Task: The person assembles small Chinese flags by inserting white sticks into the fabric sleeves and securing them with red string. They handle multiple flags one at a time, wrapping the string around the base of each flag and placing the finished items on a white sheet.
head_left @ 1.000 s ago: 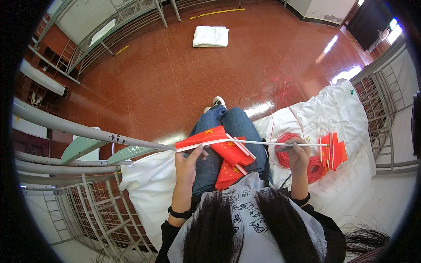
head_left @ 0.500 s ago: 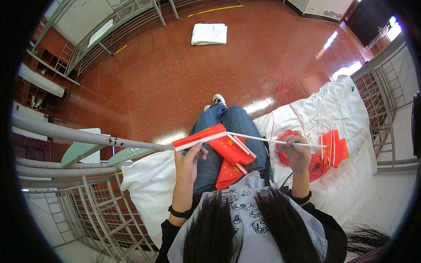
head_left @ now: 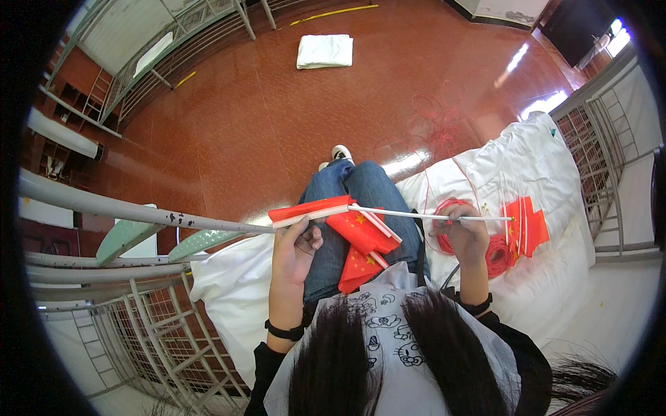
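Note:
My left hand [head_left: 295,251] pinches the white sleeve edge of a small red flag [head_left: 302,208] above my left thigh. In my right hand [head_left: 466,232] is a thin white flagpole [head_left: 402,213] with a gold-coloured tip at its right end. The pole's left end meets the right end of the flag's sleeve; how far it reaches inside I cannot tell. More red flags with yellow stars [head_left: 364,232] lie on my lap, with white edges showing. Right of my right hand, a coil of red cord [head_left: 498,258] lies beside several red flags [head_left: 531,229].
A white sheet [head_left: 555,173] covers the bed I sit on. At the left runs a grey metal bed rail [head_left: 208,223]. Loose red cord [head_left: 440,128] trails onto the red-brown floor, where a folded white cloth [head_left: 325,52] lies. Bunk beds [head_left: 146,76] stand at the far left.
The flag's left end and the pole sit at a slightly flatter angle. Both hands keep their hold, and the whole view has shifted a little.

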{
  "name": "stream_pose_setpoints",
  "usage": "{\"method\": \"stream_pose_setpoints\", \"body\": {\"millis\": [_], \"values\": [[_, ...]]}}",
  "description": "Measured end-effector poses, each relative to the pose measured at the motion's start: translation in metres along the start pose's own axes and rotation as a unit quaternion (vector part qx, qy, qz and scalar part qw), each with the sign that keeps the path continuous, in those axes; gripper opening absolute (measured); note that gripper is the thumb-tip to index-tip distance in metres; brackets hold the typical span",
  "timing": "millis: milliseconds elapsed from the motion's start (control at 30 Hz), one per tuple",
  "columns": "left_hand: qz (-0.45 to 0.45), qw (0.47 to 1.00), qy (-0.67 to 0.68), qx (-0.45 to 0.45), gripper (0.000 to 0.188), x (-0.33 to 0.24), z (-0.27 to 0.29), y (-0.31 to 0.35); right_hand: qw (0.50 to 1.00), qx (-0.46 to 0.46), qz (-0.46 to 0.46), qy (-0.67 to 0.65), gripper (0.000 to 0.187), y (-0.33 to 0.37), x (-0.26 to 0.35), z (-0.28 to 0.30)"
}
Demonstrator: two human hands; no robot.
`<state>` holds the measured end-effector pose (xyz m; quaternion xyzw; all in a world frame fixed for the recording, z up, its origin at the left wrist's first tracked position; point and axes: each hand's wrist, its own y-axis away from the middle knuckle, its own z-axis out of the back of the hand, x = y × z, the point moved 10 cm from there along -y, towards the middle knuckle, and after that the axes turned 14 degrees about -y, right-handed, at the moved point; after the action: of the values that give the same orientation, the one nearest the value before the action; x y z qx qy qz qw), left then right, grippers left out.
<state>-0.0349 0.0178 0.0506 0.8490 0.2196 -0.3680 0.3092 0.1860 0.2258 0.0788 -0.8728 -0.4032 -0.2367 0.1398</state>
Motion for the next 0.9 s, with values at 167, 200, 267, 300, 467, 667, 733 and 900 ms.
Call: {"method": "stream_pose_setpoints", "body": {"millis": [167,200,267,300,467,667,733,900], "values": [[-0.012,1.000,-0.024,-0.001,0.012,-0.005,-0.002,0.004,0.999,0.028,0.005,0.030,0.023,0.003,0.005,-0.013],[-0.018,0.999,-0.031,-0.002,0.011,-0.007,-0.002,0.005,0.999,0.035,0.003,0.037,0.023,0.003,0.006,-0.015],[-0.034,0.997,-0.063,-0.004,0.011,-0.011,-0.003,0.008,0.998,0.036,0.008,0.044,0.023,0.004,0.009,-0.018],[-0.048,0.996,-0.077,-0.002,0.011,-0.014,-0.004,0.009,0.998,0.040,0.005,0.042,0.023,0.004,0.010,-0.020],[-0.029,0.995,-0.094,0.008,0.013,-0.011,-0.001,0.008,0.998,0.024,0.022,0.056,0.022,0.004,0.016,-0.022],[-0.011,0.995,-0.098,0.007,0.012,-0.004,0.001,0.005,0.994,-0.028,0.045,0.099,0.021,0.007,0.023,-0.017],[-0.007,0.995,-0.094,0.006,0.012,-0.003,0.001,0.006,0.992,-0.027,0.047,0.116,0.021,0.007,0.024,-0.017],[0.007,0.994,-0.106,-0.008,0.011,-0.001,0.005,0.006,0.990,0.019,0.046,0.134,0.022,0.005,0.024,-0.026]]}}
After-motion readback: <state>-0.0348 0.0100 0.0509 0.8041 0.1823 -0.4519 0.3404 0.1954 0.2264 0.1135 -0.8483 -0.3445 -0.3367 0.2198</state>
